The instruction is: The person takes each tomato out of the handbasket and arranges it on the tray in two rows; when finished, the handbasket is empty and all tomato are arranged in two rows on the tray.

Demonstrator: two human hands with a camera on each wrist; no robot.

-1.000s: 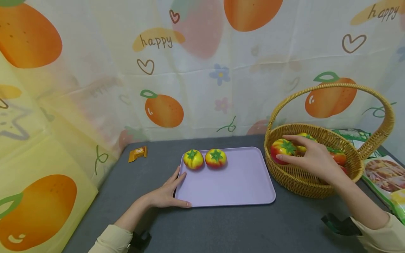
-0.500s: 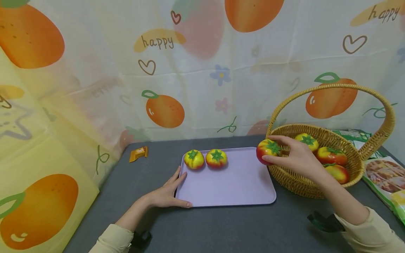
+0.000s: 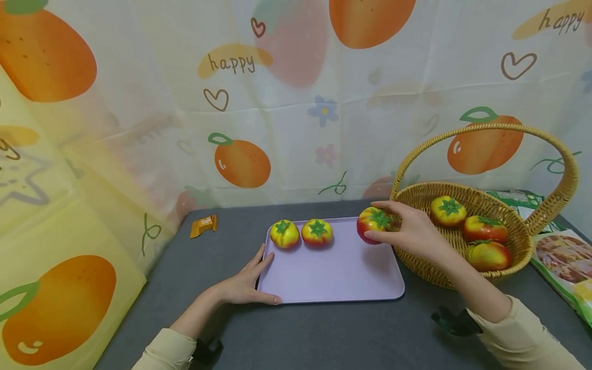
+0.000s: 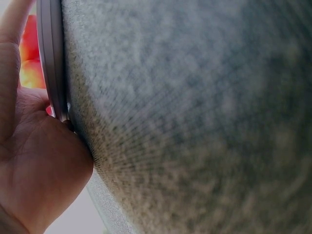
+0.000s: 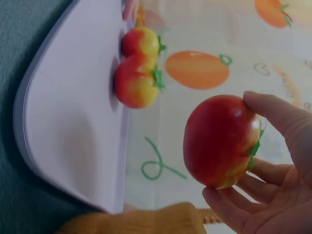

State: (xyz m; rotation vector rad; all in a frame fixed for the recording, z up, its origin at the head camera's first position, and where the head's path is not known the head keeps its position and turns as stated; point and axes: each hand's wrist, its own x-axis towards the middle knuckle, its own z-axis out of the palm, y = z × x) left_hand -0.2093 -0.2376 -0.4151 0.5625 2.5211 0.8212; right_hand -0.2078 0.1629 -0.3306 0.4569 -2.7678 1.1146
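Note:
My right hand (image 3: 413, 231) pinches a red and yellow tomato (image 3: 370, 226) with a green star-shaped top, thumb on one side and fingertips on the other. It holds this tomato above the right part of a lilac tray (image 3: 333, 280), and a shadow falls below it. In the right wrist view the tomato's red underside (image 5: 214, 141) faces the camera. Two similar tomatoes, a left one (image 3: 284, 235) and a right one (image 3: 316, 233), stand side by side near the tray's back left corner. My left hand (image 3: 238, 287) rests with spread fingers at the tray's left edge, thumb along the front edge.
A wicker basket (image 3: 413, 264) with a tall arched handle (image 3: 476, 128) stands at the right, holding three more red and yellow fruits. Printed food packets (image 3: 561, 254) lie beyond it. A small orange wrapped snack (image 3: 203, 226) lies at the back left. A fruit-print curtain (image 3: 287, 154) hangs behind the table.
My right hand has lifted the tomato out of the basket and carried it left over the tray. My left hand has stayed at the tray's edge.

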